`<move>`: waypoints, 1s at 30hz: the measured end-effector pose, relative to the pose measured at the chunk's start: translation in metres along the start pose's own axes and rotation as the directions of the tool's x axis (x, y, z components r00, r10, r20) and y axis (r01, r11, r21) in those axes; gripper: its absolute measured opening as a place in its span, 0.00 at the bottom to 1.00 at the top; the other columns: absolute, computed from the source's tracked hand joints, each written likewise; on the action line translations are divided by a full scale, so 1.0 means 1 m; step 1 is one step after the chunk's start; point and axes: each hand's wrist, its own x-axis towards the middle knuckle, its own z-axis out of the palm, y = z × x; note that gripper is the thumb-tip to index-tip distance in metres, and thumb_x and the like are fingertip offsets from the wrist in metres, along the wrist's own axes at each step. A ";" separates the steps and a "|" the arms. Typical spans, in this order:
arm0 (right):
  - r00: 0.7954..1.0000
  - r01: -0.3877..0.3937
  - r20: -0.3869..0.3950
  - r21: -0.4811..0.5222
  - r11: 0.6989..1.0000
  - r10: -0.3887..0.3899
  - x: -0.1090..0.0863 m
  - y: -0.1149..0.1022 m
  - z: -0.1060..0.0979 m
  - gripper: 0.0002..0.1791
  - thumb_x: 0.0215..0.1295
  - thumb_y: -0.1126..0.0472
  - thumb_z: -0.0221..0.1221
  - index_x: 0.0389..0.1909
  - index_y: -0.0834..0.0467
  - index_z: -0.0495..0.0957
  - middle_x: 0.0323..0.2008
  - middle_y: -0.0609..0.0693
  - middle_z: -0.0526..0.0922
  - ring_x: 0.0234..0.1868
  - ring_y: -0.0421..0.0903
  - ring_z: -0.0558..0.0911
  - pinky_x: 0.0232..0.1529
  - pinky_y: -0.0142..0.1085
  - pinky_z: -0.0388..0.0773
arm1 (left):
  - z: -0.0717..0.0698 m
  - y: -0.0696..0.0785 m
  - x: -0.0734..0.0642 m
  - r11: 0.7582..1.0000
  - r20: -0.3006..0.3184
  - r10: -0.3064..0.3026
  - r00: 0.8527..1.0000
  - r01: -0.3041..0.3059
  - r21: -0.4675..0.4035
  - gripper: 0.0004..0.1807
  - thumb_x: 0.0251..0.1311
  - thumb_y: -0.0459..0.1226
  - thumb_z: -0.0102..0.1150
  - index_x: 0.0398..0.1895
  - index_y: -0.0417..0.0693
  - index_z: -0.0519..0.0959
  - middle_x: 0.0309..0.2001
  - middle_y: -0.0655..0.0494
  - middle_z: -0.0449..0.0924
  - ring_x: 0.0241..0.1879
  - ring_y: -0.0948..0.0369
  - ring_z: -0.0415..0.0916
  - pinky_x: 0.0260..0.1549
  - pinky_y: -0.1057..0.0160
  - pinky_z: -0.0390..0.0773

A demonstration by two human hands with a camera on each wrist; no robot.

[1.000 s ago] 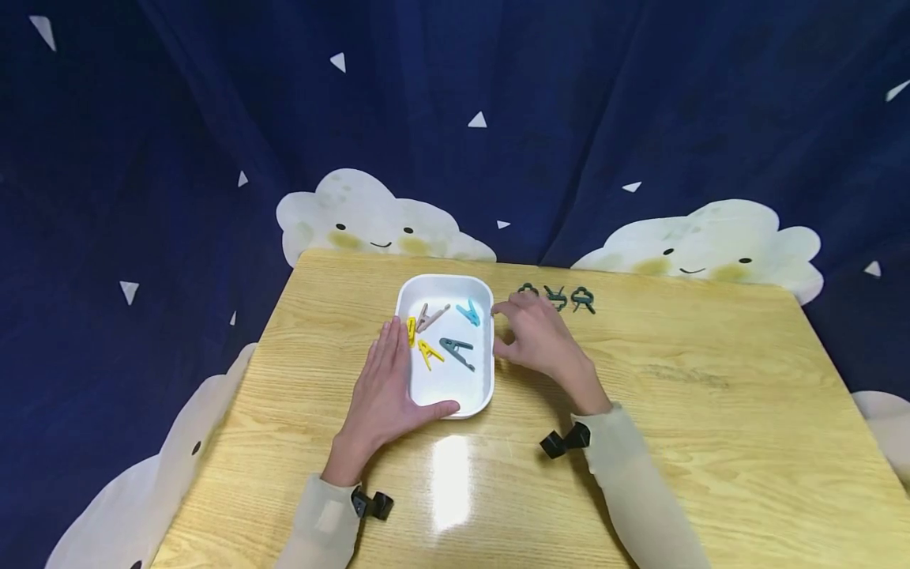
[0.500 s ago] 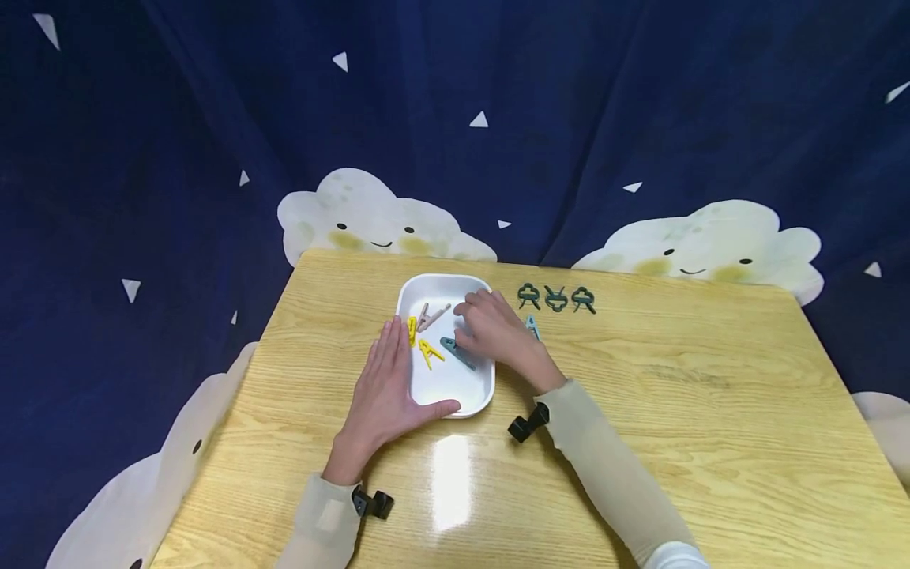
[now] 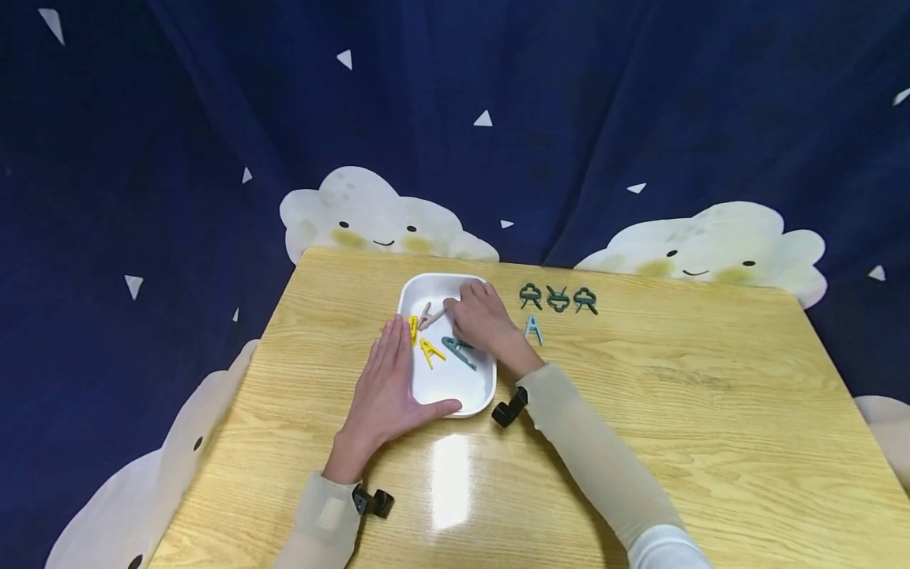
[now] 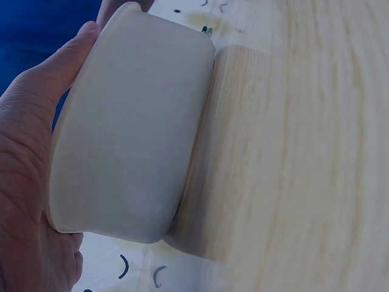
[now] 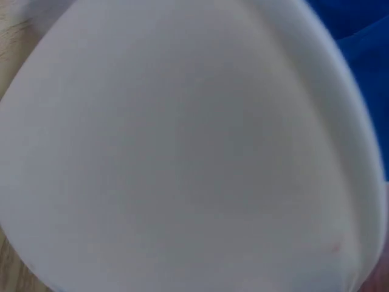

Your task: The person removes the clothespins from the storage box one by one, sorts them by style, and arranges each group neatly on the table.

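A white plastic tray [image 3: 455, 403] stands on the table in the head view. In it lie a beige clothespin [image 3: 432, 319], two yellow clothespins [image 3: 430, 352] and a dark grey-green clothespin [image 3: 457, 352]. My left hand [image 3: 387, 395] lies with straight fingers along the tray's left wall, thumb across its near rim. My right hand [image 3: 483, 320] reaches over the right rim with bent fingers, the fingertips at the upper end of the beige clothespin. Whether they pinch it is hidden. The right wrist view shows mostly a white surface.
Several clips lie on the wooden table [image 3: 711, 442] right of the tray: a row of dark green clips [image 3: 558, 299] and a light blue clothespin [image 3: 534, 329] in front of it. A dark blue curtain [image 3: 426, 95] hangs behind the table's far edge.
My right hand has come from right of the tray into it, ending at the beige clothespin. The light blue clothespin, in the tray before, now lies on the table. The left hand stays put.
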 end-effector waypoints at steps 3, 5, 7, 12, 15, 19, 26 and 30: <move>1.000 0.000 -0.014 -0.024 1.000 -0.001 0.000 0.000 0.000 0.11 0.76 0.56 0.57 0.46 0.54 0.87 0.40 0.54 0.79 0.50 0.54 0.72 0.58 0.48 0.68 | 0.000 0.000 0.000 1.000 -0.009 0.007 1.000 -0.007 0.008 0.81 0.41 0.85 0.56 0.85 0.39 0.39 0.86 0.44 0.35 0.84 0.51 0.34 0.81 0.48 0.47; 1.000 0.001 -0.027 -0.032 0.999 -0.002 -0.001 0.000 0.000 0.11 0.75 0.56 0.58 0.40 0.55 0.88 0.39 0.54 0.79 0.49 0.54 0.72 0.57 0.48 0.69 | 0.000 0.000 0.001 1.000 -0.012 0.012 1.000 -0.012 0.012 0.81 0.41 0.85 0.56 0.85 0.38 0.40 0.86 0.44 0.35 0.84 0.49 0.36 0.81 0.47 0.47; 0.999 0.003 -0.032 -0.028 1.000 -0.004 -0.002 0.000 0.000 0.11 0.74 0.56 0.59 0.36 0.56 0.88 0.37 0.53 0.79 0.47 0.54 0.72 0.56 0.47 0.69 | 0.000 0.000 0.001 1.000 -0.010 0.012 1.000 -0.012 0.010 0.81 0.41 0.85 0.56 0.85 0.37 0.41 0.85 0.44 0.35 0.84 0.50 0.35 0.81 0.48 0.47; 1.000 0.016 -0.012 -0.021 1.000 -0.016 -0.009 -0.001 -0.001 0.13 0.71 0.56 0.61 0.30 0.58 0.87 0.36 0.53 0.79 0.43 0.53 0.70 0.54 0.46 0.69 | 0.000 0.001 0.000 1.000 0.002 0.003 1.000 -0.003 0.005 0.81 0.41 0.84 0.57 0.84 0.37 0.41 0.86 0.44 0.35 0.84 0.52 0.33 0.81 0.49 0.46; 1.000 0.013 0.006 -0.012 1.000 -0.013 -0.013 -0.002 -0.002 0.12 0.69 0.55 0.62 0.28 0.57 0.86 0.35 0.52 0.78 0.43 0.53 0.69 0.53 0.45 0.67 | 0.000 0.001 0.000 1.000 0.003 0.002 1.000 -0.002 0.007 0.81 0.41 0.84 0.57 0.84 0.37 0.41 0.86 0.44 0.34 0.84 0.51 0.33 0.81 0.49 0.46; 0.999 0.016 0.044 0.032 0.999 -0.018 -0.019 -0.004 -0.006 0.12 0.67 0.54 0.65 0.25 0.53 0.86 0.33 0.49 0.77 0.42 0.51 0.68 0.51 0.44 0.66 | 0.000 0.001 -0.001 1.000 0.006 0.003 1.000 -0.003 0.002 0.81 0.41 0.84 0.56 0.84 0.37 0.41 0.86 0.45 0.34 0.84 0.51 0.33 0.81 0.49 0.45; 0.996 0.055 0.061 0.161 0.985 -0.066 -0.025 -0.006 -0.015 0.07 0.65 0.54 0.69 0.30 0.51 0.86 0.34 0.47 0.76 0.41 0.50 0.67 0.47 0.43 0.66 | 0.000 0.000 -0.001 1.000 0.001 0.007 1.000 -0.007 0.007 0.81 0.41 0.85 0.55 0.85 0.37 0.41 0.85 0.43 0.36 0.84 0.50 0.34 0.81 0.48 0.46; 1.000 0.009 0.021 0.107 0.994 -0.011 -0.023 -0.005 -0.012 0.17 0.61 0.44 0.71 0.35 0.54 0.83 0.38 0.49 0.71 0.45 0.52 0.66 0.51 0.45 0.65 | -0.001 0.001 -0.002 1.000 0.001 0.007 1.000 -0.007 0.003 0.81 0.42 0.84 0.55 0.84 0.37 0.41 0.86 0.44 0.35 0.84 0.51 0.34 0.81 0.48 0.46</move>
